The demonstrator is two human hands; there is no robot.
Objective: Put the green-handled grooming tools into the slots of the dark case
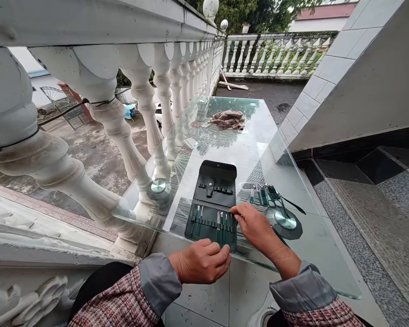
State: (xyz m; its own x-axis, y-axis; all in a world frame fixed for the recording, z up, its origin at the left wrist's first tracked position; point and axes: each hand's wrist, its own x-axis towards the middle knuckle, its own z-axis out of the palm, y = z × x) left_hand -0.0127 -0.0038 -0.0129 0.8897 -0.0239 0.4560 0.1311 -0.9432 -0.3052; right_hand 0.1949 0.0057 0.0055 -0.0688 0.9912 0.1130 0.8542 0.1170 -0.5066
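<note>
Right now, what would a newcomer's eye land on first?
An open black tool case lies on the glass table, small tools in its loops. The right hand touches its lower tool row; the left hand rests curled at its near edge. Loose tools lie right of the case.

You have one view, from the camera worn on your head. It looks forward and steeply down along a glass bench [225, 145]. It is close enough that your left hand [201, 261] and right hand [255, 227] fill the bottom middle, with the sleeves cut by the lower edge. The open tool case [213, 204] sits at centre, near the lens. The wide lens makes the white railing [122, 122] loom large along the left. A tiled wall [361, 77] closes the right.
</note>
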